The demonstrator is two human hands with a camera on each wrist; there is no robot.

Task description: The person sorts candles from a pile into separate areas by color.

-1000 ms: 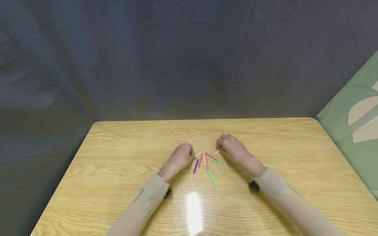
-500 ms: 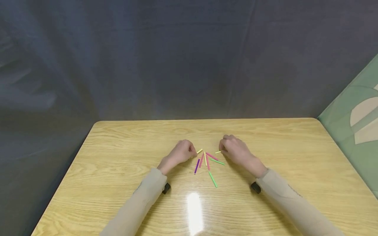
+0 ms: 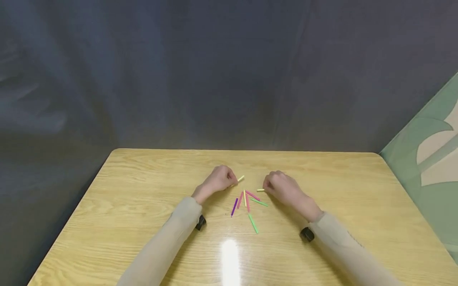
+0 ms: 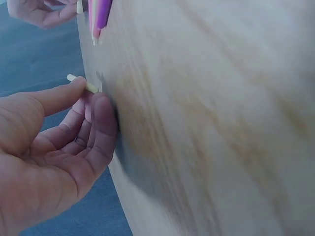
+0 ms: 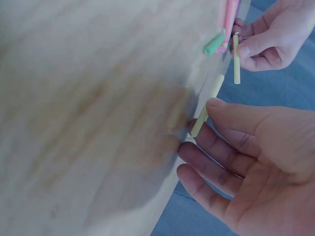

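Between thumb and fingertips, my left hand (image 3: 216,181) pinches a thin pale yellow stick (image 3: 241,178), which slants up to the right. My right hand (image 3: 283,188) pinches another yellow stick (image 5: 208,104); in the head view only its left end shows. Between and just in front of the hands, several coloured sticks lie on the table. Pink sticks (image 3: 247,203) and a yellow stick (image 3: 245,198) fan out from one point. A purple stick (image 3: 234,207) is on the left, one green stick (image 3: 259,202) on the right, and another green stick (image 3: 253,224) nearest me.
The wooden table (image 3: 150,171) ends at a dark curtain (image 3: 229,79) behind and on the left. A green and beige patterned cloth (image 3: 438,159) hangs at the right. Light glares off the tabletop near the front.
My left hand has drawn its yellow stick back, away from the fan of sticks. In my right hand the yellow stick has turned from slanted to nearly level. The loose sticks keep their arrangement.
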